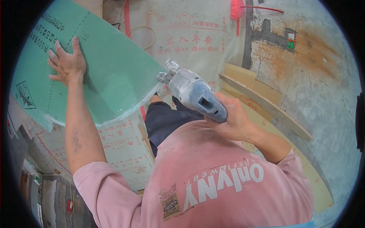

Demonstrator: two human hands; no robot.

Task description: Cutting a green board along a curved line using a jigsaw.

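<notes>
As left hand (70, 64) touches one board (110, 74), one power tool (192, 91) — in right hand (236, 121).

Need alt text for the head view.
The person's right hand grips a grey, dust-coated power tool, its metal front end at the corner of a large, flat green board. The left hand lies spread on the board; red-printed whitish sheeting lies below.

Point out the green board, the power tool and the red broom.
Green board (109, 70), head view: middle of its face.
Power tool (193, 91), head view: middle of its body.
Red broom (236, 9), head view: its bristles.
</notes>
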